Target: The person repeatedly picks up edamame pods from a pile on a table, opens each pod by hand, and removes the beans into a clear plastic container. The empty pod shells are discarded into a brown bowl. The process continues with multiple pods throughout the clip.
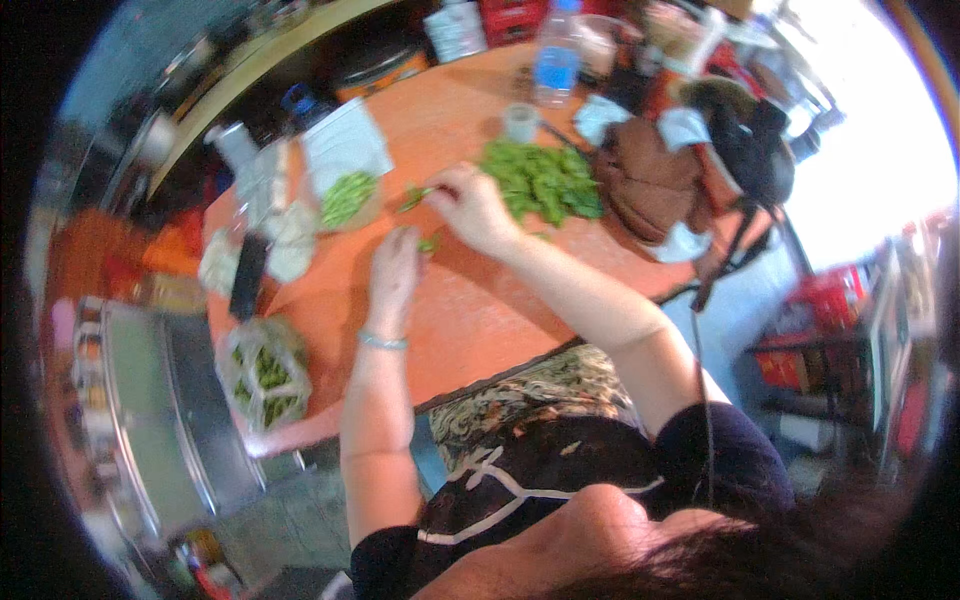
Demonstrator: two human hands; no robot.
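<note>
Over the orange table (480, 307), my right hand (472, 206) pinches a small green sprig (412, 198) between thumb and fingertips. My left hand (396, 259) is just below and to the left, its fingers closed around a bit of green (427, 246) that shows beside the thumb. A pile of green leaves (544, 180) lies to the right of my right hand. Left of both hands, a heap of lighter green pieces (349, 199) rests at the lower end of a white sheet (346, 142). A clear plastic bag (262, 375) with green contents stands at the table's near left corner.
A plastic bottle (556, 67) and a small white cup (521, 123) stand at the back. A brown leather bag (652, 180) and a black cap-like item (742, 142) lie at the right. A dark phone-like object (249, 276) is at the left, near crumpled plastic (291, 240).
</note>
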